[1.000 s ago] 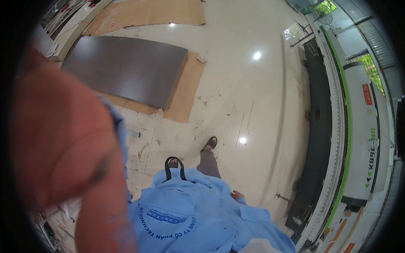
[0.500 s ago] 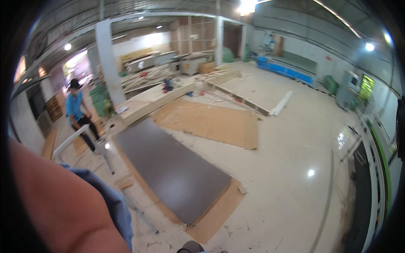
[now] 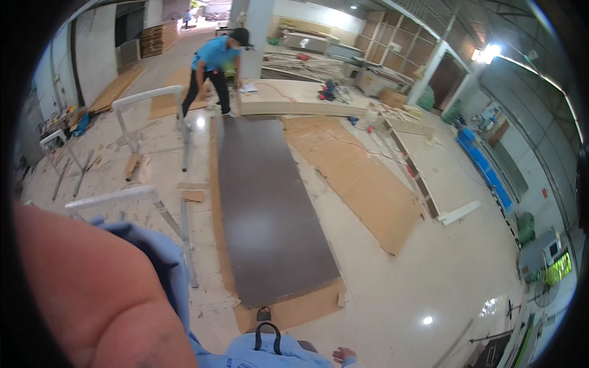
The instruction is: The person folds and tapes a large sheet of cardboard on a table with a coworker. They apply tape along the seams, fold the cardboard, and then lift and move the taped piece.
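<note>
My left hand (image 3: 98, 300) is raised very close, filling the lower left as bare skin beside a blue sleeve; its fingers are out of sight. At the bottom edge my right hand (image 3: 345, 354) hangs low over the floor, fingers apart, with nothing in it. A long dark grey panel (image 3: 270, 202) lies flat on brown cardboard (image 3: 307, 310) straight ahead of me, touched by neither hand. My sandalled foot (image 3: 264, 314) is at the panel's near end. A black loop (image 3: 268, 336) shows against my blue clothing.
A person in a blue shirt (image 3: 216, 58) leans forward near the panel's far end, beside a pale board stack (image 3: 294, 98). White frame stands (image 3: 147, 95) are on the left. Another cardboard sheet (image 3: 362, 184), a long wooden frame (image 3: 412, 165) and a blue machine (image 3: 485, 165) lie rightward.
My view has swung left and down, so the panel now runs straight away from me. My right hand has come into view. The other person now bends forward at the panel's far end.
</note>
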Action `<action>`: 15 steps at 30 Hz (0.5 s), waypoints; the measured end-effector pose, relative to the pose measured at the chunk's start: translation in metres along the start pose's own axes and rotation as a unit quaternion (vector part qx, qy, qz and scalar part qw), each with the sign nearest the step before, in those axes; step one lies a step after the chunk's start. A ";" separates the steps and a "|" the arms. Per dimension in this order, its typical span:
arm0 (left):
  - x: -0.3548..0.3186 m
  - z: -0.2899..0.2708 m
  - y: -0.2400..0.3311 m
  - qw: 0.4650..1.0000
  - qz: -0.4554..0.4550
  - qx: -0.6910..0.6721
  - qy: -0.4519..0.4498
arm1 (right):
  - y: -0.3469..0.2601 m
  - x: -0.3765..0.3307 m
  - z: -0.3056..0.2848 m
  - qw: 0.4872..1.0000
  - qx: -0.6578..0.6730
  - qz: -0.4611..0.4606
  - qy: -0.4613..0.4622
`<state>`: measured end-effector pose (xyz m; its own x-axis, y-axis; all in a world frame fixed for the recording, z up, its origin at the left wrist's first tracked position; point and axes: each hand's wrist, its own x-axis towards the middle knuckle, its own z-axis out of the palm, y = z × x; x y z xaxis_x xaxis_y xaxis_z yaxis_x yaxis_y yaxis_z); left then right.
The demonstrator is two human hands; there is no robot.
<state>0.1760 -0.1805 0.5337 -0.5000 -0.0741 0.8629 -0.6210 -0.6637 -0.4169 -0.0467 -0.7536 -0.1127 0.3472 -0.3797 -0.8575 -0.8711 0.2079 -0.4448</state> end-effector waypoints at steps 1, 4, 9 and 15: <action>-0.009 0.007 -0.009 1.000 0.000 0.015 -0.009 | -0.003 0.003 0.007 1.000 -0.014 0.013 -0.013; -0.027 0.017 -0.020 0.997 -0.030 0.065 -0.041 | -0.030 0.023 0.021 0.996 -0.060 0.054 -0.035; -0.138 0.021 0.014 0.842 -0.447 0.128 -0.275 | -0.120 0.090 0.013 0.986 -0.146 0.056 -0.050; -0.363 -0.043 0.200 0.473 -0.763 0.233 -0.374 | -0.261 0.170 0.038 0.980 -0.148 -0.060 -0.123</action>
<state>0.2076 -0.2547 0.1249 0.7775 0.6288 -0.0107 0.3735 -0.4480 0.8123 0.2525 -0.8383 -0.1519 0.4946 -0.1494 -0.8562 -0.8689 -0.1082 -0.4830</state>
